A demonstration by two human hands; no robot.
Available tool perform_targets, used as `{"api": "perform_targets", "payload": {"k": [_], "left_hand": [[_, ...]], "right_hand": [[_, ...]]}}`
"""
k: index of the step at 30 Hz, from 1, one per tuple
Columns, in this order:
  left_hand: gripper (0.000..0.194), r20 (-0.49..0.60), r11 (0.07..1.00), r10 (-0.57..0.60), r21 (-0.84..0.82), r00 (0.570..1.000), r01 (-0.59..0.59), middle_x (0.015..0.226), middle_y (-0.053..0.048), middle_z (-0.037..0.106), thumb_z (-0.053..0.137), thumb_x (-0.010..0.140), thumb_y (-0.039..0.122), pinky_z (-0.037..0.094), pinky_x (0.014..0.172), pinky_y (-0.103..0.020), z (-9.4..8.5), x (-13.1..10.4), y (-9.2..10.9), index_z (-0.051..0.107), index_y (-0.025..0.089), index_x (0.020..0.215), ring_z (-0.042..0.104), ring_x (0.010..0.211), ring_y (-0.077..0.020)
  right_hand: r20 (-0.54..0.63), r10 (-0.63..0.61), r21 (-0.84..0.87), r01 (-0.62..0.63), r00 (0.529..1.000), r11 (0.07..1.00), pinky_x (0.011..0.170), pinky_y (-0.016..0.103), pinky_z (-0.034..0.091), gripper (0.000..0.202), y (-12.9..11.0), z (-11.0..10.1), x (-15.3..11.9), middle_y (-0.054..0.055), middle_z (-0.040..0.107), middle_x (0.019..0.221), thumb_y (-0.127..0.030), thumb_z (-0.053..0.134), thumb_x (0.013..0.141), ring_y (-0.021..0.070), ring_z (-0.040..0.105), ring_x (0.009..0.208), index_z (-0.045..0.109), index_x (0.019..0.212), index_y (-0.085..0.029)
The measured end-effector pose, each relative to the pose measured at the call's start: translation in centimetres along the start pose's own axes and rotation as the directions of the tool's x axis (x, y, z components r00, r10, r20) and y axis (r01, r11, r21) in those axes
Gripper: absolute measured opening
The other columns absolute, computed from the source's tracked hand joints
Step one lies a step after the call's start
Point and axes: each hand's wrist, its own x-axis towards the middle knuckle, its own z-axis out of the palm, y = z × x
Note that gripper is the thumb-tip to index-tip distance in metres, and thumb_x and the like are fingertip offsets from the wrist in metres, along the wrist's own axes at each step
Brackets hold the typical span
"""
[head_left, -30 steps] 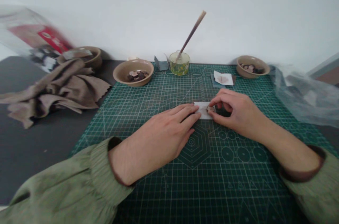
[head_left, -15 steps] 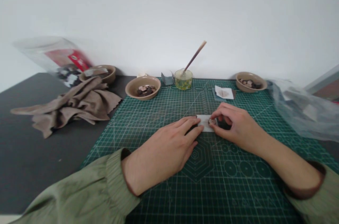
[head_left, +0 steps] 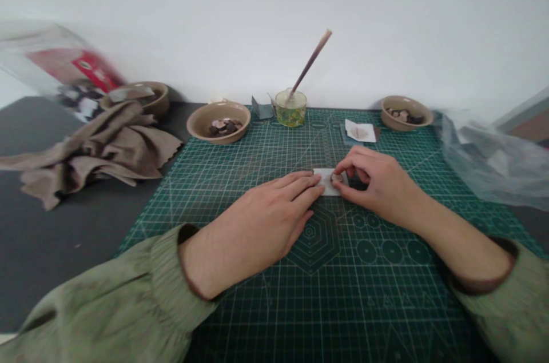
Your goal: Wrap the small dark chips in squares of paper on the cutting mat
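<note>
A small white sheet (head_left: 326, 186), paper-like, lies on the green cutting mat (head_left: 274, 317). My left hand (head_left: 266, 211) rests palm down with its fingers stretched out, the fingertips pressing on the sheet's left side. From the right, my right hand (head_left: 375, 183) pinches a small, roundish brown piece (head_left: 337, 178) between thumb and fingers. This piece is on or just above the sheet's right part; whether it touches is too small to tell. What it is made of cannot be made out.
Behind stand a bowl of dark and light pieces (head_left: 219, 123), a yellow-green glass (head_left: 291, 108) holding a brush-like stick (head_left: 311, 60), folded sheets (head_left: 359, 132) and another bowl (head_left: 406, 113). A brown cloth (head_left: 107, 148) lies left, a clear plastic bag (head_left: 493, 163) right.
The camera view has tilted down and shifted slightly, so everything sits higher in the picture. The pinched piece is slightly further left over the sheet; my left hand still presses the sheet.
</note>
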Motion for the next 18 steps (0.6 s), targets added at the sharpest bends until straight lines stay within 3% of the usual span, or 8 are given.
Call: {"api": "perform_targets", "payload": {"k": [18], "left_hand": [[0.047, 0.014, 1.0, -0.009, 0.006, 1.0, 0.009, 0.169, -0.009, 0.059, 0.054, 0.114, 0.025, 0.045, 0.135, -0.044, -0.07, -0.12, -0.1, 0.057, 0.016, 0.161, 0.056, 0.157, -0.023]], "right_hand": [[0.028, 0.002, 0.037, -0.003, 1.0, 0.999, 0.069, 0.033, 0.046, 0.008, -0.57, -0.06, -0.03, 0.003, 0.066, 0.092, -0.021, 0.076, 0.094, 0.0172, 0.058, 0.073, 0.074, 0.101, -0.02]]}}
